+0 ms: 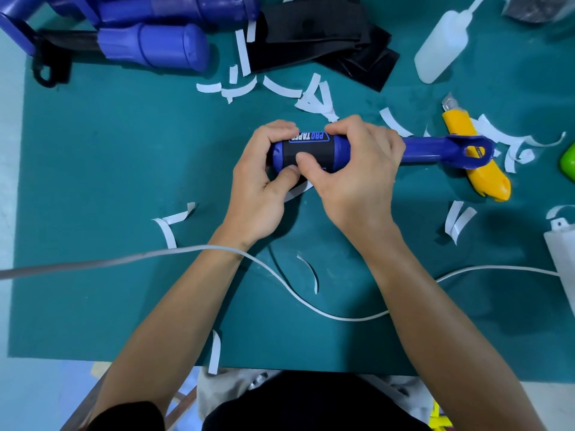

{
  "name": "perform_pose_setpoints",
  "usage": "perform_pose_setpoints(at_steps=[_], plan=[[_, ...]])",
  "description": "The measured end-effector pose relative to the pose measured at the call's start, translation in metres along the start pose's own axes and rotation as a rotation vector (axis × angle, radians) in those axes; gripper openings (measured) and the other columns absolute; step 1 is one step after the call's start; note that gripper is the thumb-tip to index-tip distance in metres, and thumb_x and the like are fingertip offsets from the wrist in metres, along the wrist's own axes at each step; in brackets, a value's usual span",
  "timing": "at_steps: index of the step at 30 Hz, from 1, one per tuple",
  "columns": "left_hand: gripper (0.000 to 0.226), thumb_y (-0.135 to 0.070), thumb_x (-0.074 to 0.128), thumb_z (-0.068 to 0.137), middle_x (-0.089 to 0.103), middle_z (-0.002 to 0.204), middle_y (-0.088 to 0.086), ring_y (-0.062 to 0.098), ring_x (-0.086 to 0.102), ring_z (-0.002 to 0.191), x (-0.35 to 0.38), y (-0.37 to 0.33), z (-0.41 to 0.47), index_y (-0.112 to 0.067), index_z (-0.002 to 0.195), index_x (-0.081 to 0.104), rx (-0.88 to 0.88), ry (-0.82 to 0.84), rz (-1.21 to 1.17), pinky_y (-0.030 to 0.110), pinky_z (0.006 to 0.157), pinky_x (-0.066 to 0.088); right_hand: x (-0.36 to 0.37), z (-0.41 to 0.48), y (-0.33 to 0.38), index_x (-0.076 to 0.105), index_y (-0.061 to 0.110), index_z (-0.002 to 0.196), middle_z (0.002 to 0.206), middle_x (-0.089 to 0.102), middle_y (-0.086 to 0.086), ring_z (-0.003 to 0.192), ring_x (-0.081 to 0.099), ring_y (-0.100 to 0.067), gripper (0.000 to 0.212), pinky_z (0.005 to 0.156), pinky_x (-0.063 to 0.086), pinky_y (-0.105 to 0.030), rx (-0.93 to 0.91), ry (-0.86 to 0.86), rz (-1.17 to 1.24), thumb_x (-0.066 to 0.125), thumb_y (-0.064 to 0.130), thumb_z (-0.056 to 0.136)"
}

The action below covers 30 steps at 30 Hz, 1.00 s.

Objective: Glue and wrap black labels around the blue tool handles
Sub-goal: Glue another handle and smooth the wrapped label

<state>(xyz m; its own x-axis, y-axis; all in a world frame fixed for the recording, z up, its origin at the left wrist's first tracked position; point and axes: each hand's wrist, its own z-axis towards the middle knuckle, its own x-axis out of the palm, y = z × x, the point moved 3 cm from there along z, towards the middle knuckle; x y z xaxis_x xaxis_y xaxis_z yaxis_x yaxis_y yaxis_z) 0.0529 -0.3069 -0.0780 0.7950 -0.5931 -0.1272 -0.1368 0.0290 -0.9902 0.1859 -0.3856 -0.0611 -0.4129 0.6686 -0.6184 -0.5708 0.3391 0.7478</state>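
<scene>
A blue tool (435,150) lies sideways at the middle of the green mat (124,181), its thin end with a hole pointing right. A black label (311,147) with blue and white lettering is wrapped around its thick handle. My left hand (264,181) grips the handle's left end, thumb pressed on the label. My right hand (357,178) clasps the handle's right part, thumb also on the label. A white backing strip (298,189) pokes out beneath the handle between my thumbs.
More blue tools (155,42) lie at the back left beside a stack of black labels (326,42). A glue bottle (441,48) lies at the back right. A yellow utility knife (476,154) sits under the tool's tip. White paper strips (280,87) litter the mat. A white cable (311,303) crosses the front.
</scene>
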Motion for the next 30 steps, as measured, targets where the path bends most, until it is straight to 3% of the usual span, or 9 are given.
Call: perform_pose_setpoints(at_steps=[2, 4, 7, 11, 15, 20, 23, 26, 30], plan=[[0.053, 0.012, 0.059, 0.086, 0.054, 0.141, 0.01, 0.006, 0.059, 0.122, -0.001, -0.002, 0.0, -0.026, 0.122, 0.059, -0.008, 0.01, -0.01, 0.011, 0.088, 0.053, 0.0, 0.0, 0.001, 0.067, 0.016, 0.1, 0.089, 0.057, 0.015, 0.104, 0.027, 0.026, 0.043, 0.101, 0.041, -0.043, 0.024, 0.012, -0.005, 0.078, 0.048, 0.075], [0.054, 0.012, 0.062, 0.085, 0.056, 0.142, 0.009, 0.008, 0.06, 0.123, -0.001, -0.002, 0.0, -0.029, 0.121, 0.06, -0.006, 0.007, 0.011, 0.011, 0.087, 0.053, 0.0, 0.0, 0.003, 0.066, 0.015, 0.1, 0.089, 0.06, 0.011, 0.093, 0.031, 0.009, 0.044, 0.101, 0.041, -0.044, 0.036, 0.021, -0.017, 0.08, 0.048, 0.074], [0.056, 0.012, 0.064, 0.085, 0.059, 0.142, 0.005, 0.013, 0.06, 0.127, -0.005, 0.0, 0.002, -0.031, 0.121, 0.061, -0.001, 0.002, 0.044, 0.015, 0.095, 0.051, 0.001, 0.001, 0.005, 0.065, 0.014, 0.098, 0.088, 0.059, 0.009, 0.093, 0.033, -0.008, 0.046, 0.101, 0.042, -0.046, 0.042, 0.028, -0.045, 0.081, 0.049, 0.072], [0.054, 0.01, 0.065, 0.088, 0.06, 0.142, 0.003, 0.019, 0.058, 0.134, -0.008, 0.003, 0.005, -0.032, 0.122, 0.062, -0.018, 0.012, 0.035, 0.034, 0.112, 0.047, 0.004, 0.002, 0.008, 0.065, 0.013, 0.095, 0.086, 0.049, 0.014, 0.087, 0.018, 0.001, 0.048, 0.1, 0.046, -0.051, 0.052, 0.007, -0.052, 0.082, 0.05, 0.07], [0.051, 0.009, 0.064, 0.09, 0.06, 0.139, 0.0, 0.025, 0.06, 0.131, -0.008, 0.004, 0.005, -0.03, 0.122, 0.063, -0.031, 0.01, 0.023, 0.046, 0.113, 0.047, 0.004, 0.001, 0.009, 0.064, 0.012, 0.094, 0.086, 0.048, 0.015, 0.087, 0.024, -0.002, 0.048, 0.1, 0.046, -0.056, 0.038, -0.009, -0.046, 0.083, 0.05, 0.07], [0.051, 0.013, 0.06, 0.089, 0.061, 0.138, 0.001, 0.026, 0.06, 0.129, -0.007, 0.005, 0.004, -0.026, 0.122, 0.063, -0.034, -0.002, 0.016, 0.049, 0.112, 0.047, 0.005, 0.0, 0.01, 0.064, 0.011, 0.094, 0.084, 0.046, 0.019, 0.092, 0.033, -0.007, 0.049, 0.101, 0.045, -0.057, 0.028, -0.006, -0.045, 0.081, 0.051, 0.071], [0.048, 0.013, 0.061, 0.09, 0.061, 0.138, 0.002, 0.027, 0.06, 0.13, -0.007, 0.006, 0.003, -0.022, 0.123, 0.063, -0.04, 0.003, 0.014, 0.05, 0.113, 0.047, 0.005, 0.0, 0.011, 0.063, 0.012, 0.095, 0.081, 0.037, 0.03, 0.089, 0.025, 0.003, 0.052, 0.103, 0.044, -0.056, 0.042, 0.004, -0.041, 0.08, 0.055, 0.07], [0.05, 0.012, 0.062, 0.089, 0.061, 0.139, 0.001, 0.025, 0.06, 0.131, -0.007, 0.004, 0.003, -0.026, 0.122, 0.063, -0.033, 0.02, 0.01, 0.047, 0.112, 0.049, 0.005, 0.001, 0.01, 0.062, 0.014, 0.094, 0.081, 0.034, 0.033, 0.092, 0.026, 0.012, 0.052, 0.102, 0.044, -0.054, 0.047, 0.01, -0.04, 0.081, 0.055, 0.068], [0.065, 0.019, 0.056, 0.078, 0.059, 0.142, 0.005, 0.016, 0.061, 0.128, -0.008, -0.001, 0.003, -0.031, 0.118, 0.064, -0.037, 0.027, -0.006, 0.016, 0.089, 0.056, 0.006, 0.0, 0.013, 0.062, 0.014, 0.093, 0.081, 0.031, 0.032, 0.088, 0.021, -0.002, 0.053, 0.096, 0.048, -0.053, 0.038, -0.005, -0.066, 0.083, 0.055, 0.067]])
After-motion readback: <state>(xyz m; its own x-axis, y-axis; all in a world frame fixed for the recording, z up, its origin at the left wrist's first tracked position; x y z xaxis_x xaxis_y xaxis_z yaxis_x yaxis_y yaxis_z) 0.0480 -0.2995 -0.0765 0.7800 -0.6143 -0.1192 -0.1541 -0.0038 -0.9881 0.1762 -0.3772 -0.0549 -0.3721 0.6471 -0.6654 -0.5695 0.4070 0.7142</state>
